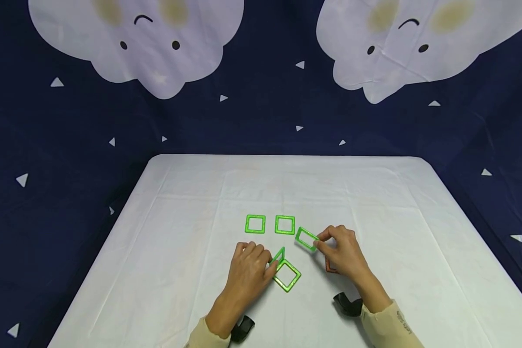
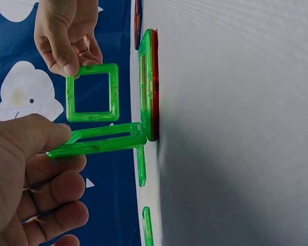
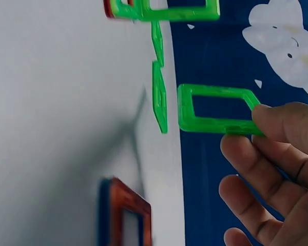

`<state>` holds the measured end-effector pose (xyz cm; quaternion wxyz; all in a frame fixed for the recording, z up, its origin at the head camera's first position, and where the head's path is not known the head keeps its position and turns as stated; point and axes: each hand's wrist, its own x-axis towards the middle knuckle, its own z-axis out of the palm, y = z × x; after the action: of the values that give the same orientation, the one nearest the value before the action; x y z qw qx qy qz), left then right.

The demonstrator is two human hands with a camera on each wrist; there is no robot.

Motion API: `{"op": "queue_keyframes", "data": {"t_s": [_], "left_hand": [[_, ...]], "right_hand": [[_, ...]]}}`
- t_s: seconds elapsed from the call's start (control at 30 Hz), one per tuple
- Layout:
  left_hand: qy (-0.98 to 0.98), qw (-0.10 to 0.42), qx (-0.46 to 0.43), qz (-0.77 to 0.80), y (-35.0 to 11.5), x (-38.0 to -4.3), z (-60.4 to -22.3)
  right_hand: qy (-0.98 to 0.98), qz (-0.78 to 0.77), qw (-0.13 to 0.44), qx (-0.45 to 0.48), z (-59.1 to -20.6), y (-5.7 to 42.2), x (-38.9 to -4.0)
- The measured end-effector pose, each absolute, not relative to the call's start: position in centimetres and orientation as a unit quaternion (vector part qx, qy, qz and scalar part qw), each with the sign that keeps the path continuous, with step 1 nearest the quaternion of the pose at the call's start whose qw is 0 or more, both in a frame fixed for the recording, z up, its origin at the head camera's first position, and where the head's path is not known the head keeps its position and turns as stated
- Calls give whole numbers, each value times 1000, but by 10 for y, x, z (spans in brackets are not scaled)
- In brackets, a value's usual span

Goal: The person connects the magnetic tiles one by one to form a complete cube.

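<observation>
My left hand (image 1: pixel 249 271) pinches a green square magnetic tile (image 2: pixel 97 147) between thumb and fingers. This tile stands on edge along one side of a flat green tile (image 1: pixel 293 283). Under the flat one lies a red tile (image 2: pixel 155 92), seen edge-on in the left wrist view. My right hand (image 1: pixel 345 251) pinches another green square tile (image 3: pixel 215 126) by its edge, raised above the table and tilted. Farther back, two green square tiles (image 1: pixel 255 216) lie side by side. Below the right hand, an orange-red tile (image 1: pixel 328 265) lies partly hidden.
A white cloth covers the table (image 1: pixel 191 217). Behind it hangs a dark blue curtain (image 1: pixel 265 121) with white clouds and small triangles. Black wrist devices (image 1: pixel 347 305) sit at both wrists, close over the table.
</observation>
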<state>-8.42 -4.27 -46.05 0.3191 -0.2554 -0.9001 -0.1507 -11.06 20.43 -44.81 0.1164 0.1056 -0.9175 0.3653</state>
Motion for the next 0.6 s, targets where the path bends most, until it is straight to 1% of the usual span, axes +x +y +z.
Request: {"op": "queue_keyframes", "data": {"t_s": [0.2,0.3,0.47,0.6], "left_hand": [[-903,313,-253,-151,-43,-84,-461],[-900,319,-255,-155,-42,-85,-461],[-892,336,-260,-157,-42,-86,-463],[-893,334,-261,-153,-43,-86,-463]], "right_hand": [[-904,346,206,144,-457,196,-102],[-896,334,245,161,-462,193,-98],[-894,330,260,157,-467,188,-90],[-892,331,265,157,-470,184,-85]]}}
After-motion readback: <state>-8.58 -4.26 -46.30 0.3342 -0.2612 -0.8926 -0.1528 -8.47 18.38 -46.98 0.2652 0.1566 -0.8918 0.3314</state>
